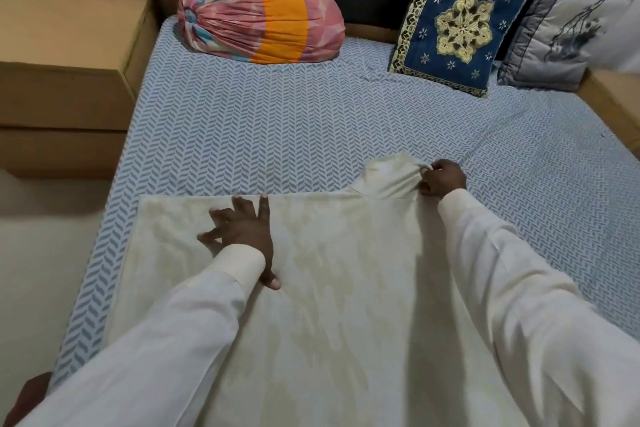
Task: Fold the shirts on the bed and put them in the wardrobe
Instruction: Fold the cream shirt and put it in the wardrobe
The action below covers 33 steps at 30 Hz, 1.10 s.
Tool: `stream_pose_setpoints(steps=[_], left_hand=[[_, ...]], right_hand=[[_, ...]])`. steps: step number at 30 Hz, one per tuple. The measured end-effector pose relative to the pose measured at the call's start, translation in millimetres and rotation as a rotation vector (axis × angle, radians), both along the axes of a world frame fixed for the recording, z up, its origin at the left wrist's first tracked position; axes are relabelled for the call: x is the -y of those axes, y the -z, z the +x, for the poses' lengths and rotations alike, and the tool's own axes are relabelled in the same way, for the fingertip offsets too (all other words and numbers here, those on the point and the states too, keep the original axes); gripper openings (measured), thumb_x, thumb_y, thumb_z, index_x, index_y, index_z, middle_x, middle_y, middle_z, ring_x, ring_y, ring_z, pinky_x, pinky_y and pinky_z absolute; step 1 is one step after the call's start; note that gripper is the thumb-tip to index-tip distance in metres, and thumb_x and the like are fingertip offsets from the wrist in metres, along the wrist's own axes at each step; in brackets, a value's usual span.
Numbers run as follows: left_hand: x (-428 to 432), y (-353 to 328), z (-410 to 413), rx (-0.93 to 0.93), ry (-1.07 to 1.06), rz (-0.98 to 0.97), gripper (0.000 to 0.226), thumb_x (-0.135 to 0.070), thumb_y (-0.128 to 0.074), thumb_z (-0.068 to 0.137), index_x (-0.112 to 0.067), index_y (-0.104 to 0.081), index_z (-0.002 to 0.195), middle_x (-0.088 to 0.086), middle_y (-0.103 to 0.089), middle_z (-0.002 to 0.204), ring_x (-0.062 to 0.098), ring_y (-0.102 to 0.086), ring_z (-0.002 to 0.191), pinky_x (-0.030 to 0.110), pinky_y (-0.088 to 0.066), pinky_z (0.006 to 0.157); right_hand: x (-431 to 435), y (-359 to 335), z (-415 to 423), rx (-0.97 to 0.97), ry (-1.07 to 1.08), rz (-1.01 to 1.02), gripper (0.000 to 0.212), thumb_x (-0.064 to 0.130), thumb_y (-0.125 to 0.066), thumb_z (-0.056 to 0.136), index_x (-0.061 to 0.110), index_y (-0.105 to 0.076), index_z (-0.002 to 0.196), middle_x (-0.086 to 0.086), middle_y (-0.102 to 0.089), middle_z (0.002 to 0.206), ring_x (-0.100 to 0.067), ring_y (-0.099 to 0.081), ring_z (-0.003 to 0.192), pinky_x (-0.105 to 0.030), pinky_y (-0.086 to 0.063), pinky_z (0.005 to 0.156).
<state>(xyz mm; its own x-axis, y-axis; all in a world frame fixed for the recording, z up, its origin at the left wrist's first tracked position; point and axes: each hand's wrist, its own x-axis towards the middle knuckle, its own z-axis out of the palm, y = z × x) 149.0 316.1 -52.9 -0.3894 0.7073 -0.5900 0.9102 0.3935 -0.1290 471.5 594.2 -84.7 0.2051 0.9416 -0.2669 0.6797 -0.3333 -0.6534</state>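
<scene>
A cream-white shirt [332,253] lies spread flat on the near part of the bed [277,135], which has a blue herringbone sheet. My left hand [242,232] rests flat on the shirt near its far edge, fingers spread. My right hand [441,178] pinches a bunched sleeve [388,173] of the shirt at its far right corner, lifted slightly off the sheet. Both my arms wear white long sleeves. No wardrobe is in view.
A pink, blue and orange bolster [259,17] lies at the head of the bed. A navy and gold cushion [460,17] and a grey cushion [568,31] lean on the dark headboard. Brown cardboard boxes [65,80] stand left of the bed.
</scene>
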Motion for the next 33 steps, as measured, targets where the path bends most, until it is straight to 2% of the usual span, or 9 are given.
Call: stream_pose_setpoints(steps=[2,7,11,14,17,22,26,29,33], left_hand=[[0,0,0,0.014,-0.004,0.004,0.172,-0.065,-0.091,0.041,-0.022,0.039,0.145,0.022,0.017,0.159,0.059,-0.005,0.142,0.074,-0.037,0.097],[2,-2,-1,0.026,-0.011,0.009,0.171,-0.065,-0.091,0.041,-0.023,0.039,0.145,0.021,0.018,0.159,0.058,-0.003,0.142,0.074,-0.037,0.097],[0,-2,1,0.03,-0.011,-0.003,0.172,-0.065,-0.091,0.04,-0.023,0.04,0.144,0.022,0.02,0.158,0.058,-0.003,0.142,0.075,-0.036,0.097],[0,-2,0,0.038,-0.019,0.002,0.173,-0.065,-0.091,0.04,-0.024,0.04,0.144,0.021,0.02,0.158,0.058,-0.002,0.142,0.076,-0.035,0.098],[2,4,-5,0.067,-0.024,0.042,0.174,-0.066,-0.091,0.037,-0.026,0.039,0.145,0.017,0.02,0.159,0.056,0.0,0.143,0.077,-0.033,0.098],[10,8,-8,0.078,-0.035,0.098,0.169,-0.067,-0.09,0.04,-0.025,0.032,0.149,0.014,0.023,0.161,0.054,0.005,0.145,0.076,-0.028,0.102],[16,8,-2,0.02,-0.049,0.104,0.163,-0.07,-0.086,0.045,-0.02,0.028,0.151,0.017,0.017,0.162,0.054,0.005,0.145,0.076,-0.025,0.104],[24,8,9,-0.075,0.084,0.128,0.148,-0.071,-0.08,0.056,-0.023,0.021,0.154,0.018,0.006,0.161,0.053,-0.005,0.144,0.076,-0.027,0.103],[35,14,32,-0.054,0.25,0.224,0.096,-0.039,-0.066,0.087,-0.037,0.001,0.156,0.012,-0.018,0.151,0.041,-0.031,0.131,0.057,-0.049,0.092]], right_hand=[[12,-7,0,-0.057,-0.024,-0.029,0.022,0.024,-0.068,0.062,0.016,-0.061,0.082,-0.02,-0.064,0.085,-0.023,-0.059,0.059,-0.035,-0.052,0.056],[36,-16,45,0.09,0.163,-0.052,0.046,0.046,-0.051,0.067,0.006,-0.069,0.081,-0.021,-0.068,0.09,-0.035,-0.063,0.082,-0.039,-0.048,0.078],[65,-18,59,0.138,0.018,-0.218,0.038,0.047,-0.073,0.068,0.012,-0.069,0.084,-0.011,-0.063,0.08,-0.027,-0.056,0.071,-0.033,-0.042,0.068],[80,-17,58,0.245,-0.069,-0.058,0.016,0.026,-0.071,0.085,0.01,-0.07,0.09,-0.011,-0.067,0.086,-0.026,-0.06,0.083,-0.031,-0.044,0.075],[85,-14,67,0.119,0.054,0.079,0.025,0.038,-0.068,0.087,0.013,-0.069,0.092,-0.005,-0.069,0.091,-0.022,-0.061,0.087,-0.034,-0.048,0.085],[118,-17,117,-0.048,0.243,-0.151,0.042,0.044,-0.051,0.093,0.014,-0.058,0.064,-0.014,-0.057,0.063,-0.022,-0.047,0.05,-0.031,-0.037,0.056],[154,-14,145,0.013,0.168,-0.287,0.03,0.035,-0.066,0.093,0.012,-0.058,0.076,-0.009,-0.054,0.069,-0.021,-0.046,0.058,-0.027,-0.035,0.059],[168,-19,141,0.08,-0.018,-0.321,0.031,0.04,-0.076,0.085,0.014,-0.062,0.077,-0.008,-0.06,0.073,-0.023,-0.054,0.064,-0.029,-0.04,0.063],[169,-32,142,0.108,-0.089,-0.346,0.029,0.034,-0.081,0.078,0.012,-0.063,0.083,-0.009,-0.064,0.076,-0.023,-0.059,0.063,-0.028,-0.043,0.059]])
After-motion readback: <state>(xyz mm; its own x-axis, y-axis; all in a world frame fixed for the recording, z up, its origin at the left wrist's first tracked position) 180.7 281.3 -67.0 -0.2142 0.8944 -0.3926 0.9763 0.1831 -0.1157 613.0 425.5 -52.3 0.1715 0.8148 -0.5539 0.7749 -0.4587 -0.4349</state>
